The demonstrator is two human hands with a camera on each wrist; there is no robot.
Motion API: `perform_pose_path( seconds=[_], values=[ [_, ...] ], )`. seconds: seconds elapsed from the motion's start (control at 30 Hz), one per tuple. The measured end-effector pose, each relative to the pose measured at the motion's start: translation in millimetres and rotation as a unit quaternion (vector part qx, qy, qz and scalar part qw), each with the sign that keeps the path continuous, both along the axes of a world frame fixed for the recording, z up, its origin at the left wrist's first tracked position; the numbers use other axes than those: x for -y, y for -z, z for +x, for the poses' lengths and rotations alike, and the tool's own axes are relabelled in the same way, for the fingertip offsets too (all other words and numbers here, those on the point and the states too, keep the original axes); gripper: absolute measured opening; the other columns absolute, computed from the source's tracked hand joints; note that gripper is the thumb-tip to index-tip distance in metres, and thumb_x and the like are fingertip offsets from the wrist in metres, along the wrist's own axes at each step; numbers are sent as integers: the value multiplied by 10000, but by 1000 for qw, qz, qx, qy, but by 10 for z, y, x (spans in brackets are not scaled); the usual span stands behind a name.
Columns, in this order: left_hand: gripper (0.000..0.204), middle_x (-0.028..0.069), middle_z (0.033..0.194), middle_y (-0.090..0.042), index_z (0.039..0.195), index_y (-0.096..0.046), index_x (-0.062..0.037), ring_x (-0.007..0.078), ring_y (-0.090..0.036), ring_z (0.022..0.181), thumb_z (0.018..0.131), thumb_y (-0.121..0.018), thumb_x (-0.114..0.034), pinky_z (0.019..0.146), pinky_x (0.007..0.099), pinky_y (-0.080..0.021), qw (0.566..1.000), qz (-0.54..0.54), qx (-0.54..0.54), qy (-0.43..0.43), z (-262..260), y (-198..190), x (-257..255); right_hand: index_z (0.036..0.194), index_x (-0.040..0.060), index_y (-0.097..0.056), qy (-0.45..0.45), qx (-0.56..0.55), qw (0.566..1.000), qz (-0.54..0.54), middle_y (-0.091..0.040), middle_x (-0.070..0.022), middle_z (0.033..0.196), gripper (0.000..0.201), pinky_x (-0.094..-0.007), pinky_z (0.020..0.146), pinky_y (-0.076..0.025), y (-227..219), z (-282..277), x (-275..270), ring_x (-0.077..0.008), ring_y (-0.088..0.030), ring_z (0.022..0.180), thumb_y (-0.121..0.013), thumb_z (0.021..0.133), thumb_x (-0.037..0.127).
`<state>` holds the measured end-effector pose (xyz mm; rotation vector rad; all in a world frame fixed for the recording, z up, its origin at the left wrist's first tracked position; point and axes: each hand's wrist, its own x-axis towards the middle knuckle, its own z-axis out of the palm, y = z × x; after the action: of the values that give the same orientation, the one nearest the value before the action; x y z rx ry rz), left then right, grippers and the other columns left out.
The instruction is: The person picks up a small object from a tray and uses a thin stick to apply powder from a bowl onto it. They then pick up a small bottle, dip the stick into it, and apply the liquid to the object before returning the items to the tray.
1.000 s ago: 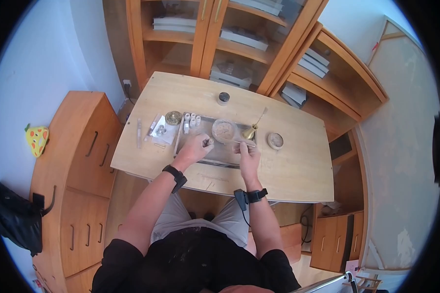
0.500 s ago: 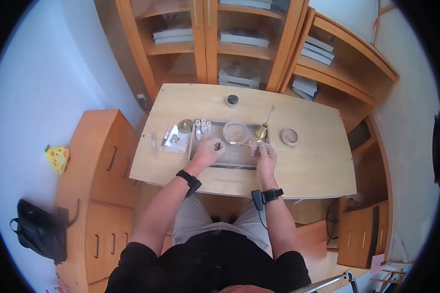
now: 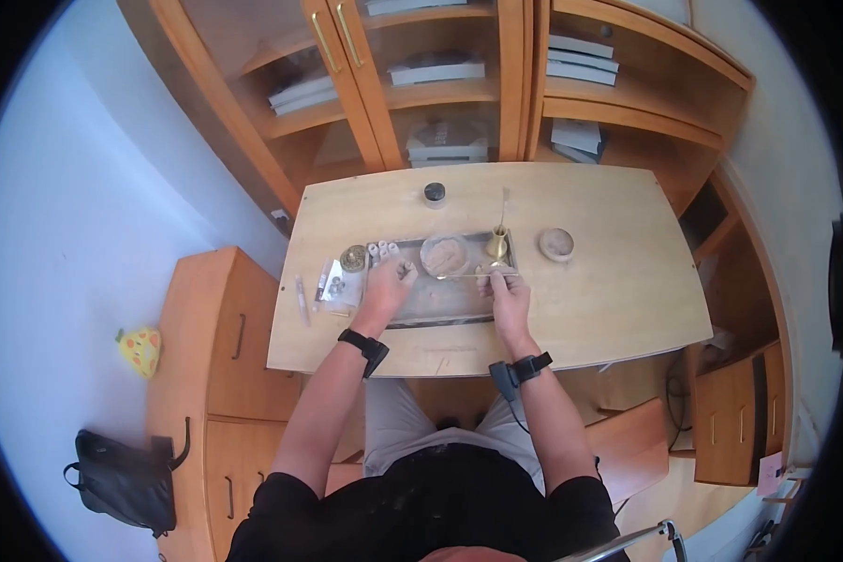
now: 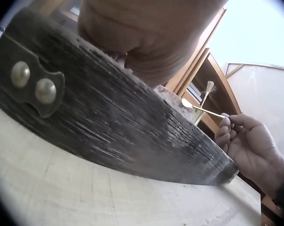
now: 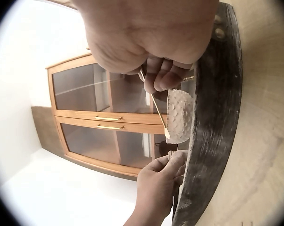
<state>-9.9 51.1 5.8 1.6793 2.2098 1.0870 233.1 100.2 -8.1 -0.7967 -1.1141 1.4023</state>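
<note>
Fingers of the left hand (image 3: pixel 387 288) curl round a small pale vial (image 3: pixel 406 270), mostly hidden, over the dark-framed tray (image 3: pixel 440 324). In the right wrist view, the left hand (image 5: pixel 156 188) has its thumb uppermost. The right hand (image 3: pixel 511 304) pinches a thin brass spoon (image 3: pixel 464 275), whose small scoop (image 4: pixel 185 102) points towards the left hand. Beside the scoop is a bowl of pinkish-brown powder (image 3: pixel 445 256), also showing as a rough-surfaced bowl (image 5: pixel 179 115) in the right wrist view. Several small white bottles (image 3: pixel 384 248) stand behind the left hand.
A brass vase (image 3: pixel 497 244) with a brush stands at the tray's right. Outside are a round powder container (image 3: pixel 556 244), a dark-lidded jar (image 3: pixel 435 194), a greenish round dish (image 3: pixel 353 258), a plastic packet (image 3: pixel 335 284) and a slim tube (image 3: pixel 302 302).
The head view has shifted and turned. The spoon's scoop has moved left along the bowl's near side, closer to the left hand. Both hands keep their holds.
</note>
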Motion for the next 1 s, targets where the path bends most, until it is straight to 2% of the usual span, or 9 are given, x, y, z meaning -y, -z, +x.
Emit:
perform_pose_path(
  seconds=[0.1,0.2,0.3,0.4,0.5,0.6,0.8,1.0],
  values=[
    [226,187,874,-718,975,-693,-6,365,-700,804,859,-754,-190,736,428,-563,997,72,12,25,-83,-26,41,1048,-16,-691,-3,0,1000,1,-702,-57,844,186,-268,675,-526,23,-1,-11,-111,-638,730,-555,1053,111],
    [236,185,888,-716,1016,-697,-12,367,-695,814,852,-746,-175,751,427,-566,998,65,22,-9,-212,-93,48,1044,-18,-686,0,-2,1000,-5,-700,-58,848,184,-268,678,-525,18,-7,-7,-110,-636,735,-554,1052,109],
    [250,197,937,-714,1044,-701,-18,387,-689,898,837,-742,-154,814,449,-559,999,9,8,-33,-330,-281,73,1035,-19,-683,-2,-2,1000,-6,-699,-60,848,178,-267,681,-523,13,-4,-9,-110,-632,733,-555,1050,105],
    [264,215,1011,-694,1074,-707,-25,409,-665,993,841,-718,-148,880,477,-543,995,6,-97,-25,-395,-300,52,1027,-21,-678,-2,-5,1000,0,-699,-62,848,176,-267,682,-523,36,-11,-18,-110,-628,727,-560,1047,107],
    [276,226,1068,-668,1101,-712,-35,425,-642,1049,857,-699,-164,907,498,-534,985,-20,-170,-10,-539,-104,-64,1032,-25,-676,-8,19,1000,7,-702,-64,850,179,-268,680,-521,94,-13,-37,-113,-628,725,-570,1045,118],
    [279,219,1077,-659,1124,-709,-40,420,-644,1041,881,-680,-176,915,497,-537,986,-18,-163,-9,-379,-272,-26,1021,-23,-679,-5,15,1000,4,-703,-61,842,196,-269,676,-517,105,-23,-38,-111,-628,726,-574,1047,141],
    [280,211,1105,-658,1147,-698,-45,419,-644,1041,886,-683,-144,914,496,-532,985,15,-172,15,-436,-167,-3,983,-22,-686,-7,27,999,17,-700,-50,813,243,-275,683,-517,72,-29,-23,-106,-627,724,-563,1053,175],
    [224,215,1120,-647,1082,-685,-34,432,-633,1053,869,-690,-103,906,504,-526,986,8,-167,9,-480,-116,-3,1007,-15,-689,-6,44,999,23,-700,-59,822,202,-267,669,-519,94,-25,-42,-113,-625,699,-556,1053,130]
  ],
)
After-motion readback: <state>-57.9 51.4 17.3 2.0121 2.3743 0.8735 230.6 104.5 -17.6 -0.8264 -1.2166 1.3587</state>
